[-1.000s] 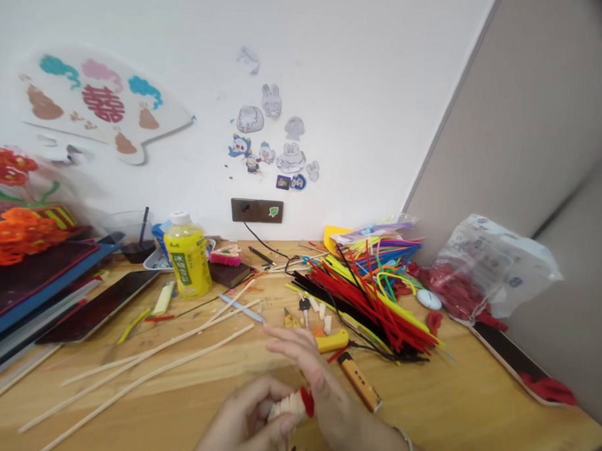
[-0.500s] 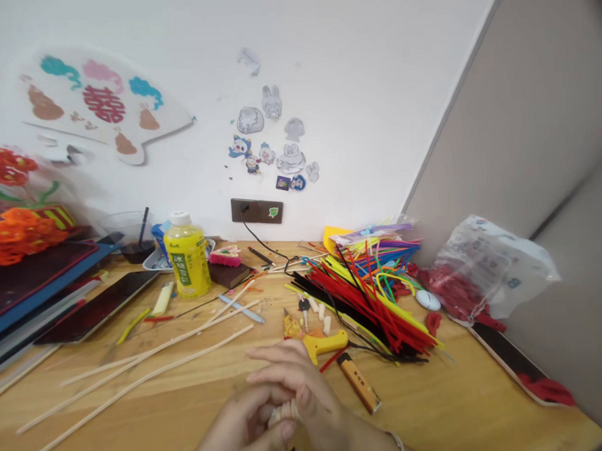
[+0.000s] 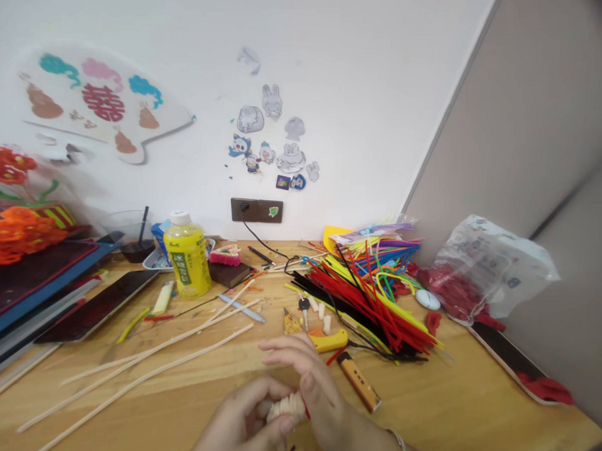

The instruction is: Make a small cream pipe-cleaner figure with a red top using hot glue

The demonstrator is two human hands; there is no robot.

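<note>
Fingers (image 3: 275, 399) around pale bundle (image 3: 285, 408) — red scraps (image 3: 449, 290) at mouth of clear bag (image 3: 494, 262)

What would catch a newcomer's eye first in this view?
The big heap of red and black pipe cleaners dominates the right of the desk. A yellow drink bottle stands at the back left. At bottom centre, the left hand and right hand hold a pale coiled bundle.

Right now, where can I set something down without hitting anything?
The widest bare wood is right of the orange tool, in front of the pipe cleaners, up to the black board. A smaller patch lies front left, between the lowest stick and the left hand. That hand and the right hand hold the cream bundle. It's crowded around the pipe cleaners and yellow handle.
</note>
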